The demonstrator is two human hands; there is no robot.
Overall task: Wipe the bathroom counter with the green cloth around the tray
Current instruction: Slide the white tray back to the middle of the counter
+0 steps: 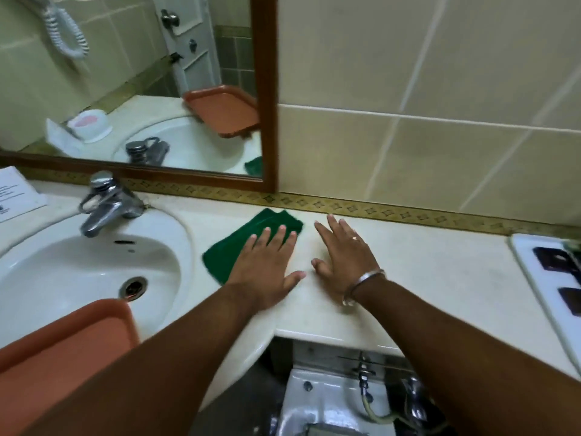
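Orange tray [63, 347] sits nearest, lying over the sink's [94, 265] front rim.
Left hand [267, 265] lies flat, grip open, fingers spread on the green cloth [239, 243] just right of the basin edge; right hand [342, 256], grip open, rests flat on bare worktop [440, 278], with open room stretching right.

You have two hands out: your left hand [267, 265] and your right hand [342, 256]. Count one green cloth [232, 247], one orange tray [63, 338], one sink [78, 272], one tap [107, 202], one mirror [270, 89], one paper card [15, 193], one bracelet [364, 284] and one ring [354, 237].
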